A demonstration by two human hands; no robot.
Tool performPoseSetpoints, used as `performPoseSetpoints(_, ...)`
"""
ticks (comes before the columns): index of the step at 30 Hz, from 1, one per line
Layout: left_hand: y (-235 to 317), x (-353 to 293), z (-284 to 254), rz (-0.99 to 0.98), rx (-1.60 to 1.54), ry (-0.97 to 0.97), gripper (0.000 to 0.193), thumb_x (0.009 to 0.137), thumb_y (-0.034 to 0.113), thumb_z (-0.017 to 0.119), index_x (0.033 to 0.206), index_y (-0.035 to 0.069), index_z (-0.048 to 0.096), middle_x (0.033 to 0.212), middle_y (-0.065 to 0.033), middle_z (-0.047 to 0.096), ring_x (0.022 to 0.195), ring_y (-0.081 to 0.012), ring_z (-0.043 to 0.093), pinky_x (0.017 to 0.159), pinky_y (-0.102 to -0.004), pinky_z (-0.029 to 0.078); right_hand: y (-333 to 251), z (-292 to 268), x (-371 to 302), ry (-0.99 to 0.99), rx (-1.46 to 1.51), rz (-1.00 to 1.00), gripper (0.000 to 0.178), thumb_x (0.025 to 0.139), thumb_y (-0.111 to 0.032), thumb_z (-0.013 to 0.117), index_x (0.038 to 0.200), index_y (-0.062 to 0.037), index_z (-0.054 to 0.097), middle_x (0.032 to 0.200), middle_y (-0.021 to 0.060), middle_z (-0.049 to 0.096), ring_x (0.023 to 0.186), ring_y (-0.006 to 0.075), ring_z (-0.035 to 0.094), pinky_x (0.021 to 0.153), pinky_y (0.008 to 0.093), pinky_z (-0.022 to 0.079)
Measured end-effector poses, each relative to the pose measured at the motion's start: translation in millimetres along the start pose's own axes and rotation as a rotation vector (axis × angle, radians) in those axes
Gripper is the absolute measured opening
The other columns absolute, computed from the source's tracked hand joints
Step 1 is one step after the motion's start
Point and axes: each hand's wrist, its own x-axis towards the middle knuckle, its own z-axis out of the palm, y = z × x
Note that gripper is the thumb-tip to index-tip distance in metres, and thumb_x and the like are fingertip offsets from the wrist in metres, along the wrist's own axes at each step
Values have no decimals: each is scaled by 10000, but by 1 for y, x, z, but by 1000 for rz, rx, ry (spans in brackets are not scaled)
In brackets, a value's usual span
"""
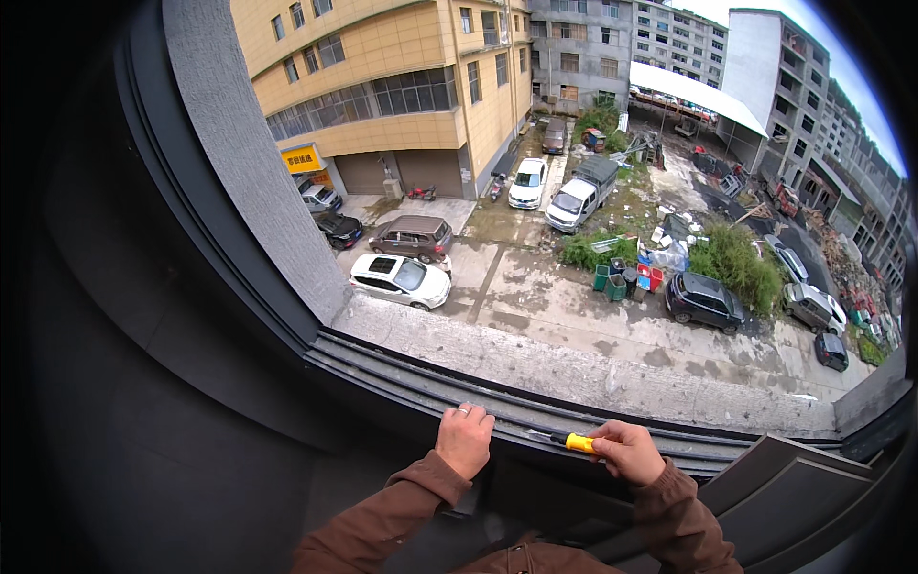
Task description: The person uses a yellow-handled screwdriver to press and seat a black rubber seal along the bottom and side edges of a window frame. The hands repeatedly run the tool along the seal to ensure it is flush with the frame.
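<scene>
My left hand (465, 441), with a ring on one finger, rests at the inner edge of the dark window frame (382, 379). Its fingers curl over that edge; their tips are partly hidden. To its right, my right hand (628, 452) grips a screwdriver (580, 443) by its yellow and black handle. The thin metal shaft points left, toward my left hand, and lies low over the grooved sill track (516, 413). Whether the tip touches the track I cannot tell. Brown sleeves cover both forearms.
Beyond the track runs a rough concrete ledge (593, 375), with a drop to a yard of parked cars (400, 280). A grey wall edge (253, 163) bounds the opening on the left. Dark panels (794, 488) stand at the lower right.
</scene>
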Motion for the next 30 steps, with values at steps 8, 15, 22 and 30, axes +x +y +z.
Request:
performPoseSetpoints(8,6,-1,4,-13,-117,53,258,747,1,592,976,64,693,975,-62,657,966,-275,611,843,-408,452,26,22,29,-33,125,-25,191,958,-121,617,1100,1,651,791,78,682,496,55,504,446,200,395)
performPoseSetpoints(15,6,-4,7,-23,-177,110,271,728,-26,593,967,53,694,957,-73,656,951,-287,610,837,-409,479,32,39,31,-8,109,-144,187,952,-126,635,1088,1,658,794,57,679,508,42,498,465,191,391)
performPoseSetpoints(22,4,-15,-46,52,-154,216,256,695,-47,592,918,33,691,871,-65,647,859,-275,618,739,-377,493,8,64,-3,91,-428,-786,228,877,-106,705,1084,-19,661,872,149,681,728,298,670,658,349,535)
performPoseSetpoints(30,-20,-30,-54,-11,-66,192,286,732,-6,603,1002,46,682,987,-51,655,1010,-256,609,856,-401,471,0,25,-14,113,-422,-481,181,897,-128,694,1033,-8,678,817,146,696,712,237,680,645,305,526)
